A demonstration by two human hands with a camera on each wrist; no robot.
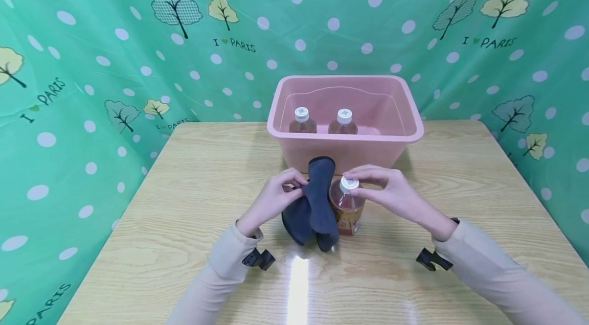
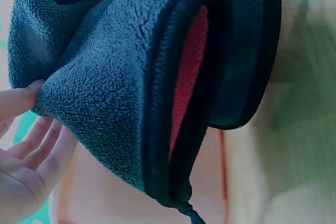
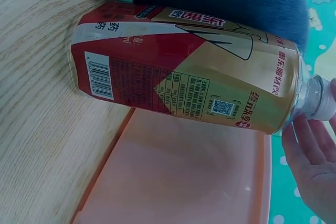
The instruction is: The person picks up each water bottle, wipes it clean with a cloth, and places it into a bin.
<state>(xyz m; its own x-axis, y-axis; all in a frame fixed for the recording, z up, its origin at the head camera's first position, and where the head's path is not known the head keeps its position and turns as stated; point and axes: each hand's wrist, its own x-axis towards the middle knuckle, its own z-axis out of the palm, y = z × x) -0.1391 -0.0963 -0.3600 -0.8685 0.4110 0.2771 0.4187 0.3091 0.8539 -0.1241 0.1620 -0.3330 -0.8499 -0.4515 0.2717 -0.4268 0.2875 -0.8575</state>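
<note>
A dark blue-grey towel [image 1: 317, 202] with black edging hangs from my left hand [image 1: 280, 194], its fabric pinched between thumb and fingers. In the left wrist view the towel [image 2: 105, 72] folds over, and a strip of red shows inside the fold. My right hand [image 1: 388, 189] grips the white cap of a drink bottle [image 1: 347, 212], which stands upright on the table right beside the towel. The bottle's red and gold label with a barcode [image 3: 194, 72] faces the right wrist view. Part of the bottle's left side is hidden behind the towel in the head view.
Just behind the hands stands a pink plastic bin [image 1: 345, 148]. Inside it are two white-capped bottles, one on the left [image 1: 302, 120] and one near the middle [image 1: 343, 121]. A green polka-dot curtain [image 1: 276, 18] surrounds the wooden table [image 1: 193, 202].
</note>
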